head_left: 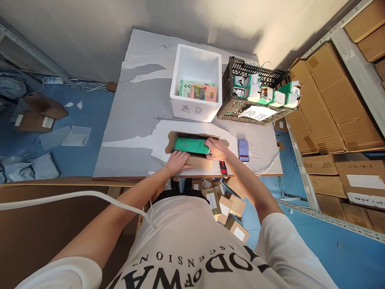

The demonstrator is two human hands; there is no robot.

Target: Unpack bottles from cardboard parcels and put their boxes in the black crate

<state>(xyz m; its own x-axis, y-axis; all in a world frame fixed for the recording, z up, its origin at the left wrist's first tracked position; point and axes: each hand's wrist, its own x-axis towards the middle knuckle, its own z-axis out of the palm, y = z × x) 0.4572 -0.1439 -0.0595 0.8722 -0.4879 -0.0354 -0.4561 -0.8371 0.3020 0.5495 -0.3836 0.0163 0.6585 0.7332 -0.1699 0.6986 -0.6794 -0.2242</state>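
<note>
On the table in front of me lies an opened cardboard box (200, 162), its flaps spread. Inside it sits a green box (191, 145) with small printing. My left hand (178, 161) grips the near edge of the cardboard box, fingers over the rim and thumb outside. At the right end of the green box, my right hand (217, 148) is closed around its end; some fingertips are hidden inside the carton. Just below the right hand is a red and black box cutter (223, 167), and a phone (243, 150) lies further right.
A white foam box (196, 108) with flat colourful packs stands behind the carton. Beside it, a black plastic crate (228, 96) holds several green and white boxes. Shelves with large cartons (345, 98) rise at right. Below the table edge lie small cartons (224, 206); a white cable (90, 194) crosses at left.
</note>
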